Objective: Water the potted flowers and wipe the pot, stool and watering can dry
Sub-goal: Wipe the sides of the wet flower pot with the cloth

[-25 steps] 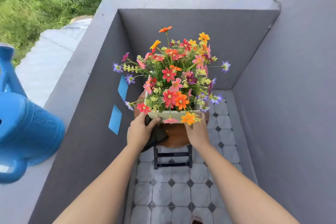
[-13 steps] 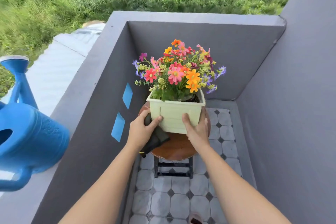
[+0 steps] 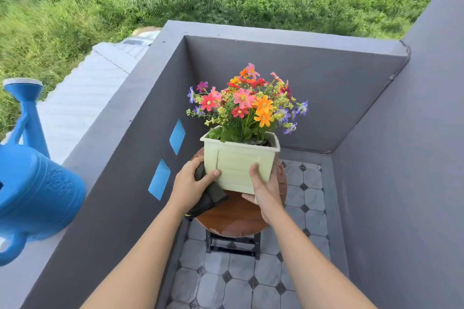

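A pale green square pot (image 3: 238, 165) full of colourful flowers (image 3: 247, 103) hangs above a round brown stool (image 3: 233, 216) whose seat looks wet. My left hand (image 3: 192, 187) grips the pot's left side and holds a dark cloth (image 3: 213, 197) against it. On the right, my right hand (image 3: 266, 190) grips the pot's lower corner with the thumb on its front. A blue watering can (image 3: 32, 183) stands on the grey wall ledge at the far left.
Grey balcony walls (image 3: 376, 158) close in on the left, back and right, the left one with two blue diamond openings (image 3: 159, 179). The floor has grey tiles (image 3: 251, 283). Grass and a corrugated roof (image 3: 82, 98) lie beyond the ledge.
Both hands have lifted the pot up off the stool seat, and it now tilts slightly. The cloth rose with my left hand. The view has tipped upward.
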Demonstrator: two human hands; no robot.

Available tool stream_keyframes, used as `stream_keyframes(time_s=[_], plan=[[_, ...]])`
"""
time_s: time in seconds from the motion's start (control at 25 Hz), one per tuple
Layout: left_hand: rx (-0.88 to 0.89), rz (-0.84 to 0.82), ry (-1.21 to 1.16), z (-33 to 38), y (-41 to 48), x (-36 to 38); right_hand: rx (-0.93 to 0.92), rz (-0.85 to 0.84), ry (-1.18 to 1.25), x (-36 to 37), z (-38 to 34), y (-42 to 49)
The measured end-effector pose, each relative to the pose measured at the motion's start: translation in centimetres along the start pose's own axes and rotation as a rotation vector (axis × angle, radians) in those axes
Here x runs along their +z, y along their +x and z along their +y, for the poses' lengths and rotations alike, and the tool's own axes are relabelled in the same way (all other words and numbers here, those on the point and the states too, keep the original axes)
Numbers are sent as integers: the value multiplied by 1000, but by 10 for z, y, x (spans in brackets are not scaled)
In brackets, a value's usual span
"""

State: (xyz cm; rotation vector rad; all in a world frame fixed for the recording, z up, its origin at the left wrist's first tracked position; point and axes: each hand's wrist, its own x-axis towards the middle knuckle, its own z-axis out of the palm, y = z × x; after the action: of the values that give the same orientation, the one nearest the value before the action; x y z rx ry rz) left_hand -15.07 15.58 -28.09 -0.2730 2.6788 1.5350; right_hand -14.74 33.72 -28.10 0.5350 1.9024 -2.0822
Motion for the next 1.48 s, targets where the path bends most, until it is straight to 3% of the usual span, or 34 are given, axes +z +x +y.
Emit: stream_keyframes(time_s=[0.28, 0.32, 0.44, 0.52, 0.64, 0.76, 0.88, 1.08, 1.2, 1.4, 1.48], plan=[[119, -21, 49, 29, -10, -21, -113, 112, 36, 6, -12, -9], [97, 48, 3, 40, -14, -30, -135, 120, 42, 7, -21, -12], [-41, 461, -233, 79, -18, -59, -211, 112, -8, 9, -52, -23], [-18, 529, -261, 110, -20, -69, -269, 100, -30, 16, -75, -34], [201, 470, -57, 147, -38, -61, -351, 99, -61, 30, -105, -56], [380, 593, 228, 139, -51, -56, -421, 113, -110, 34, -136, -70], [423, 737, 565, 142, -60, -63, -492, 141, -133, 34, -160, -90], [601, 890, 745, 179, -65, -84, -525, 199, -89, 48, -169, -112], [838, 786, 894, 152, -79, -76, -541, 178, -105, 47, -175, -116], [658, 887, 768, 171, -81, -91, -524, 180, -95, 50, -163, -123], [738, 881, 837, 164, -88, -83, -516, 184, -86, 51, -160, -126]])
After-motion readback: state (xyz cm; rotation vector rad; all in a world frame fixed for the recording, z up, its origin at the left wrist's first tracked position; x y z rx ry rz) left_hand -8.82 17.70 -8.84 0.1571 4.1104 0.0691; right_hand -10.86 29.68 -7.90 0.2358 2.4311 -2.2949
